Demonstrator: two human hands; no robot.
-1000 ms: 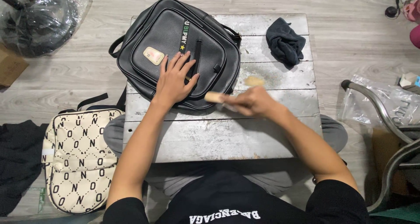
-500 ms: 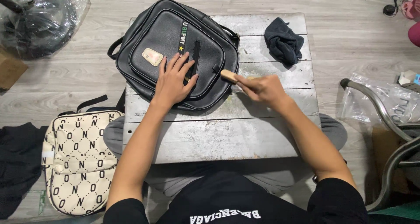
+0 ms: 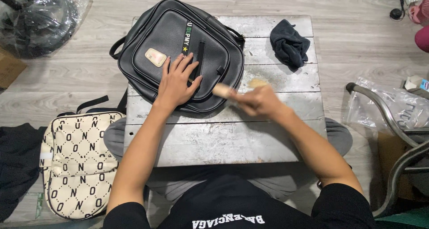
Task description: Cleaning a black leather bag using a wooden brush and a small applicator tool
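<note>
A black leather backpack [image 3: 170, 36] lies flat on the far left part of a worn grey wooden table [image 3: 223, 139], overhanging its edge. My left hand [image 3: 176, 83] presses flat on the front pocket of the backpack, fingers spread. My right hand [image 3: 259, 101], blurred by motion, grips a small wooden-handled brush [image 3: 222, 91] whose end touches the lower right edge of the backpack.
A dark crumpled cloth [image 3: 290, 43] lies on the table's far right corner. A cream patterned backpack [image 3: 76, 162] sits on the floor at left, by dark fabric [image 3: 15, 166]. A plastic-wrapped black item [image 3: 40, 19] lies far left. A metal chair frame [image 3: 393, 121] and plastic bag stand at right.
My right hand swept the brush along the backpack's right edge, up toward the far side and back down toward me. My left hand stayed put on the backpack.
</note>
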